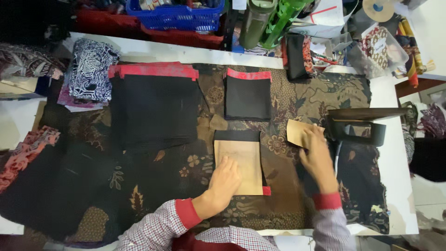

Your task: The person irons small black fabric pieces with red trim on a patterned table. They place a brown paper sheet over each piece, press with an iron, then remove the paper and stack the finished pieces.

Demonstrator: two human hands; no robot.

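Note:
My left hand [225, 180] lies flat, fingers spread, on a tan cardboard template [245, 162] that sits on a black fabric piece [237, 135] with a red edge showing at its lower right. My right hand [318, 157] is blurred and grips the lower edge of a smaller tan cardboard piece [297, 132], lifted slightly above the patterned cloth. A dark clothes iron [360, 126] rests just to the right of that hand.
A dark floral cloth [297, 100] covers the white table [395, 186]. Two stacks of black fabric with red edges, a large stack [155, 109] and a small stack [248, 97], lie further back. Folded printed fabrics [90, 69] sit at the left, a blue basket [174, 14] and clutter along the back.

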